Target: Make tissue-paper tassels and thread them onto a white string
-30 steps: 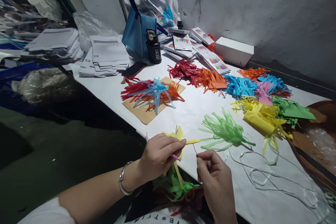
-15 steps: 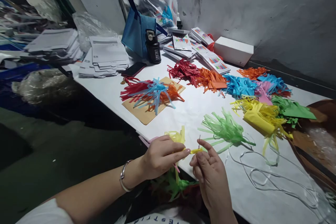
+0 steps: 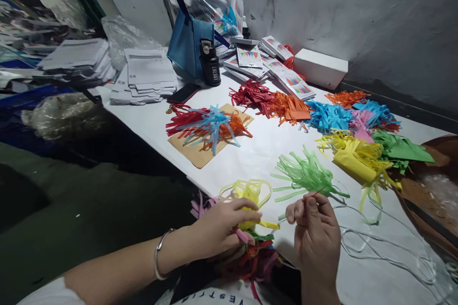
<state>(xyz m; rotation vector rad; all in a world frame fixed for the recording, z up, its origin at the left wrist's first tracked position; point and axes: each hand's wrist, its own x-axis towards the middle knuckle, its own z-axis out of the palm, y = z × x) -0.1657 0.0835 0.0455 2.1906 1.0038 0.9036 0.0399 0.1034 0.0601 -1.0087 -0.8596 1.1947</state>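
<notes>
My left hand [image 3: 229,226] is closed around a yellow paper tassel [image 3: 246,191], whose strips fan out above the fingers; its narrow twisted end [image 3: 270,225] points to the right. My right hand [image 3: 317,228] pinches a thin needle [image 3: 319,191] between thumb and fingers, a short way right of that end. Below the left hand hang red, green and pink tassels [image 3: 250,259] over my lap, with a pink one [image 3: 202,206] at the table edge. A light green tassel [image 3: 304,174] lies just beyond the right hand. White cord [image 3: 379,238] loops across the table to the right.
Tassel bundles in red [image 3: 252,97], orange, blue, pink, green and yellow [image 3: 352,162] line the table's far right. Red, blue and orange tassels rest on a brown card [image 3: 200,155]. Behind stand a black bottle [image 3: 210,64], blue bag [image 3: 186,45], phone [image 3: 183,93], paper stacks [image 3: 148,74] and white box [image 3: 321,67].
My right hand has moved right, away from the yellow tassel's end, taking the needle along; the needle was upright at that end and now slants. My left hand has dipped slightly lower.
</notes>
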